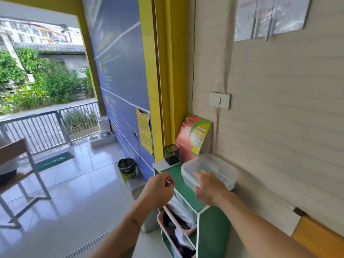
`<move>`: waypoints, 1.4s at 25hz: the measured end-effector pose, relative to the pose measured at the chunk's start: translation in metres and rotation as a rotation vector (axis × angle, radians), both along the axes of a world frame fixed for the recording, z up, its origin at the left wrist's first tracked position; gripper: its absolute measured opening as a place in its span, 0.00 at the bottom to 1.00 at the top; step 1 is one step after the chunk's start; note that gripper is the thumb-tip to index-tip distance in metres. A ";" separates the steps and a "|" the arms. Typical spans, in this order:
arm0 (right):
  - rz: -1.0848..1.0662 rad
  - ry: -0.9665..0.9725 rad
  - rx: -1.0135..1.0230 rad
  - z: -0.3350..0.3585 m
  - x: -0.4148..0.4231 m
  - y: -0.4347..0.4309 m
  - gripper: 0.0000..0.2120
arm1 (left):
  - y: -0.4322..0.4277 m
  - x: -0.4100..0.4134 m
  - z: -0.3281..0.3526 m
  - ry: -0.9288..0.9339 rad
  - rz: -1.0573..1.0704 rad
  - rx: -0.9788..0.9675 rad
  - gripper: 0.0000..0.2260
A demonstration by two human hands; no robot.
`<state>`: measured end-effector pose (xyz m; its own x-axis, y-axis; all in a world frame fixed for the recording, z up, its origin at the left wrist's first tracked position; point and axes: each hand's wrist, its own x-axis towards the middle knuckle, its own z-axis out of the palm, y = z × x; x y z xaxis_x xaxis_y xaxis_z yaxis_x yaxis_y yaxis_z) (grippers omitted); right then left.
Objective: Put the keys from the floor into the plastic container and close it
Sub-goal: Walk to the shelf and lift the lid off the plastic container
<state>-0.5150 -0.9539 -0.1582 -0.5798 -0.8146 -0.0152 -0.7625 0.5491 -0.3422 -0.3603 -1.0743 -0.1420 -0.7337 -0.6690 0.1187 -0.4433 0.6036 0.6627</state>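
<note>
A clear plastic container [214,164] with its lid on stands on top of a green shelf unit [210,220] against the wall. My right hand [209,187] rests with spread fingers on the near edge of the container's lid. My left hand [158,190] hovers just left of the shelf top, its fingers curled around a metal key ring [168,181]; only a small part of the ring shows and the keys themselves are hidden in the fist.
A black mesh pen holder [171,154] and a red-green leaflet [193,136] stand behind the container. A lined waste bin [127,169] sits on the tiled floor to the left. A wooden table [16,161] is at far left.
</note>
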 end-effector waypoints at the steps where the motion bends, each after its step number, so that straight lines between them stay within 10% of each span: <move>1: -0.006 0.007 0.011 -0.005 -0.008 -0.013 0.24 | -0.014 -0.013 -0.006 0.001 -0.008 0.014 0.08; 13: -0.302 0.025 0.187 -0.061 -0.085 -0.150 0.27 | -0.198 -0.163 -0.099 -0.130 -0.331 0.049 0.10; 28: -0.442 0.187 0.214 -0.100 -0.075 -0.168 0.41 | -0.233 -0.236 -0.188 -0.191 -0.720 -0.448 0.13; 35: -0.442 0.197 0.210 -0.097 -0.075 -0.170 0.42 | -0.229 -0.227 -0.170 0.053 -0.566 0.095 0.14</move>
